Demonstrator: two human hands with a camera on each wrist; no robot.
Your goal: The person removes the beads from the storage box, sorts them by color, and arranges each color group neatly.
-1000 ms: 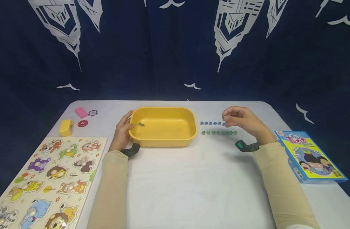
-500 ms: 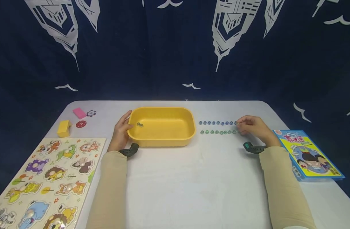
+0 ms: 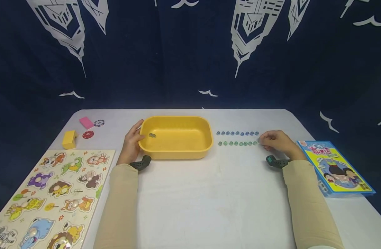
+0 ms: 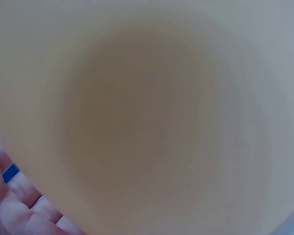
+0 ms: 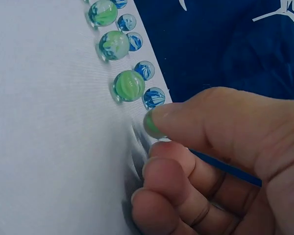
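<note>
My left hand [image 3: 132, 144] grips the left wall of a yellow plastic tub [image 3: 178, 152], thumb over the rim. Inside that tub, near the thumb, lie two small marbles [image 3: 152, 135]. To the right of the tub, a row of blue-swirled marbles [image 5: 154, 98] runs across the table, with a row of green-swirled marbles [image 5: 129, 86] on its near side. At the right end of the rows, my right hand [image 3: 275, 141] pinches a green marble [image 5: 153, 124] between thumb and fingers, close over the cloth. A blurred pale surface fills most of the left wrist view.
An animal puzzle board [image 3: 54, 193] covers the table's left side. Behind it sit a yellow block [image 3: 69, 139], a pink block [image 3: 86, 122] and two round chips [image 3: 88, 134]. A blue and yellow box [image 3: 336, 167] lies beside the right forearm. A dark curtain [image 3: 165, 55] hangs behind.
My right hand has moved right from over the blue row to its right end, then nearer to the green row's end. The left hand keeps its hold on the tub.
</note>
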